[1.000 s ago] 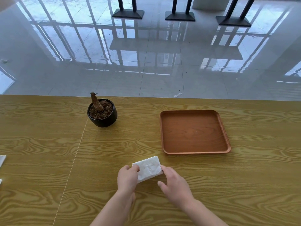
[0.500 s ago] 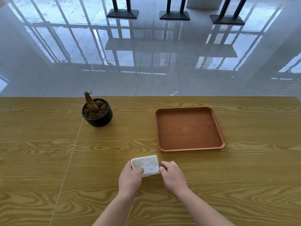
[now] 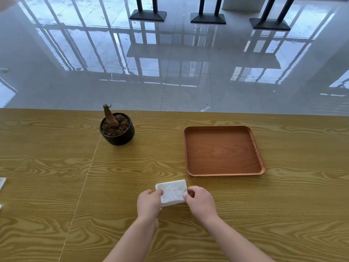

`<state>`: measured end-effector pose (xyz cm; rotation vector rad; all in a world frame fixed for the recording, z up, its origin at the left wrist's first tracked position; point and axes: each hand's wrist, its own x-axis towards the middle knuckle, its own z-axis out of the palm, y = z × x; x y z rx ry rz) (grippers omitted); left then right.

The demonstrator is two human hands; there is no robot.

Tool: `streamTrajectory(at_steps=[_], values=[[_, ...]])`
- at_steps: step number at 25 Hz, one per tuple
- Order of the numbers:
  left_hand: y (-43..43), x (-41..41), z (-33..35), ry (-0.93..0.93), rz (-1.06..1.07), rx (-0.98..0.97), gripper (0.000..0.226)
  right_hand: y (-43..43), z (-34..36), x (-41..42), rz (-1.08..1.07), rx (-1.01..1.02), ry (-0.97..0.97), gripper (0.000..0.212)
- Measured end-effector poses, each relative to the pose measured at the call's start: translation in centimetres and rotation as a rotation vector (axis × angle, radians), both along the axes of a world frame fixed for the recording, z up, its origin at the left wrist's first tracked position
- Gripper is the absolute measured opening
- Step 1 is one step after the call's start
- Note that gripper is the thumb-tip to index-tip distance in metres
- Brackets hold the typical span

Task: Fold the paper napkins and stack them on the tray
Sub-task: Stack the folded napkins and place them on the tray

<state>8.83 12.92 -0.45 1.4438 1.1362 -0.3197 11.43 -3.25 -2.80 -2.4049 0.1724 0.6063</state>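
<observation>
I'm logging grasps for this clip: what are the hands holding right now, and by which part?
The folded napkin: the left hand pinches its left end, the right hand pinches its right end.

The yellow wood-grain counter (image 3: 56,148) fills the lower half of the view, and a thin seam (image 3: 85,178) crosses it from 11 towards 7 o'clock. Reckoned from the counter's middle, a black pot (image 3: 118,138) of soil with a bare stump stands at 10 o'clock. An orange-brown tray (image 3: 224,174) lies flat at 2 o'clock. A folded white napkin (image 3: 172,190) rests at 6 o'clock, near the tray's closest corner. At 9 o'clock a white paper edge (image 3: 2,183) shows at the border.
</observation>
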Motion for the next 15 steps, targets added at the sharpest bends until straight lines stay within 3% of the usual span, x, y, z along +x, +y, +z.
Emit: streamTrajectory(at_steps=[7,11,15], values=[[0.1,1.3,-0.5,0.102,0.110,-0.064,0.023,0.1,-0.2,0.3,-0.057,-0.027,-0.034,0.020],[-0.1,1.0,-0.7,0.080,0.013,-0.033,0.008,-0.1,-0.5,0.1,-0.068,-0.012,-0.052,0.020],[-0.4,0.3,-0.4,0.009,-0.191,0.178,0.005,-0.1,-0.6,0.1,-0.077,0.010,-0.049,0.020]])
